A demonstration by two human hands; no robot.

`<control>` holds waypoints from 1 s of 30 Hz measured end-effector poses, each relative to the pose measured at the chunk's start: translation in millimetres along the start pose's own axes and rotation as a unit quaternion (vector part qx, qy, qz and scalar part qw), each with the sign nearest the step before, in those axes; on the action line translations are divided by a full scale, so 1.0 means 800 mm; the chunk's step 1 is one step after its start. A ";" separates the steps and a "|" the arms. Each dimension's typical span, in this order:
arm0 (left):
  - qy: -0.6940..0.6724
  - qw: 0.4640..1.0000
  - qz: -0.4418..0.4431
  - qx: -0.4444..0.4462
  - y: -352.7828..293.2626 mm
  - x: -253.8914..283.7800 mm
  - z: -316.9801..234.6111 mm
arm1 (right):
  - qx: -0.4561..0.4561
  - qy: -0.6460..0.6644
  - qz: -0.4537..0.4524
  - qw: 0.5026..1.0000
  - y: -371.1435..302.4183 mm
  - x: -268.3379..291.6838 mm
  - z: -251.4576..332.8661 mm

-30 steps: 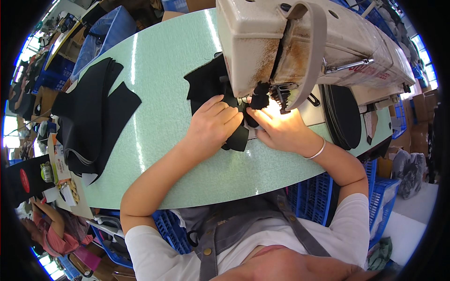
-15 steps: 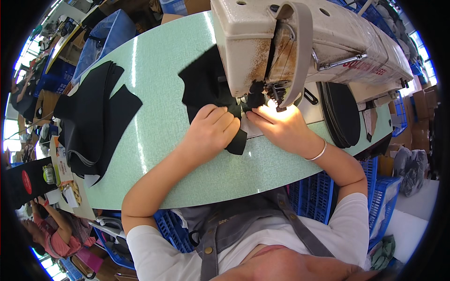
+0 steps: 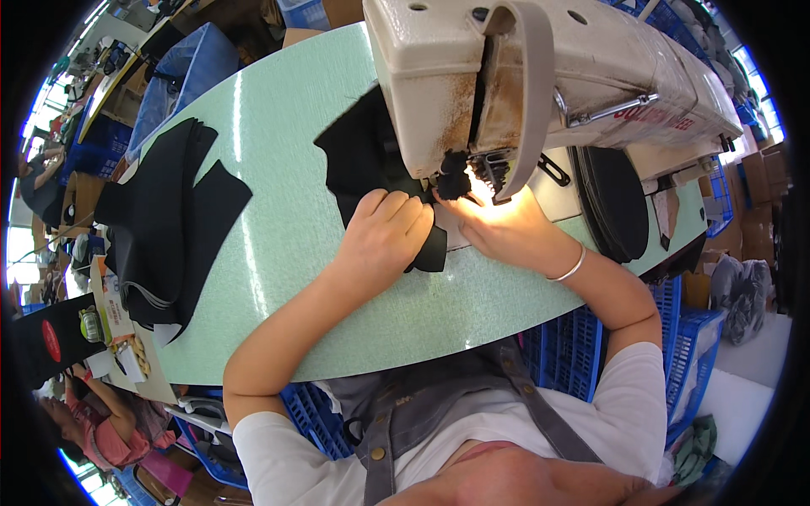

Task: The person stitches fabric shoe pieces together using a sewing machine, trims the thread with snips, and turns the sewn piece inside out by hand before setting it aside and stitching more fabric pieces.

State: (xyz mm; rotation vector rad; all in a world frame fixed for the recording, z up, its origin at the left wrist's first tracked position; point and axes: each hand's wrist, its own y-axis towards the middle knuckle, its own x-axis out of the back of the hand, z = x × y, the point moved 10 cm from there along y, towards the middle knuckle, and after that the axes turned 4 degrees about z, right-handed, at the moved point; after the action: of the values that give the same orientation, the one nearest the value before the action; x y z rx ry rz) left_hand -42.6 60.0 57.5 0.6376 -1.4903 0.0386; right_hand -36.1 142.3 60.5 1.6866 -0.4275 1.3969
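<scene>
A black fabric piece (image 3: 359, 152) lies partly under the head of a white sewing machine (image 3: 439, 67), whose lamp lights the needle area. My left hand (image 3: 390, 232) is closed on the fabric just left of the needle, with a flap of it hanging out below the knuckles. Close to the needle, my right hand (image 3: 506, 229) pinches the fabric's edge between thumb and fingers; the fingertips are partly hidden by the machine head and the glare. The needle itself cannot be made out.
A stack of black cut pieces (image 3: 160, 211) lies on the left of the green table (image 3: 287, 244). Right of the machine head is a pile of rounded black pieces (image 3: 614, 202). Blue crates (image 3: 565, 354) stand below the table edge. A co-worker (image 3: 110, 422) sits at lower left.
The view has shifted slightly. Both hands remain at the fabric by the needle; the right fingers are a little nearer the left hand, and the fabric has shifted slightly.
</scene>
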 end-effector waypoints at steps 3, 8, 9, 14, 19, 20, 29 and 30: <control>0.025 0.999 -0.019 -0.001 -0.005 0.012 -0.005 | -0.017 -0.013 -0.004 1.000 -0.006 0.012 0.005; -0.005 0.998 0.044 0.049 -0.006 0.011 -0.002 | -0.020 -0.048 -0.044 0.998 -0.003 0.039 -0.008; -0.033 0.995 0.063 0.071 -0.007 0.005 0.003 | -0.013 -0.060 0.057 0.996 -0.002 0.017 -0.004; -0.041 0.998 0.013 0.036 -0.005 0.003 -0.008 | 0.066 -0.105 -0.002 0.992 -0.002 0.016 0.017; -0.024 0.999 0.009 0.024 -0.005 0.003 -0.011 | 0.045 -0.068 0.041 0.996 -0.008 0.005 0.017; -0.032 0.999 0.021 0.030 -0.004 0.002 -0.011 | 0.045 -0.068 0.042 0.996 -0.008 0.005 0.017; -0.056 0.997 0.003 0.060 -0.003 0.001 -0.003 | 0.043 -0.109 0.037 0.992 -0.002 0.001 0.025; -0.062 0.995 -0.011 0.072 -0.003 0.003 0.000 | 0.037 -0.095 0.039 0.994 -0.003 -0.002 0.023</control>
State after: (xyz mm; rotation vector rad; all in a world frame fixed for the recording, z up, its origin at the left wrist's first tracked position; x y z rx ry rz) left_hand -41.4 56.9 58.5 0.7848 -1.6103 0.0921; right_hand -23.3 128.7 58.6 1.8895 -0.5600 1.3269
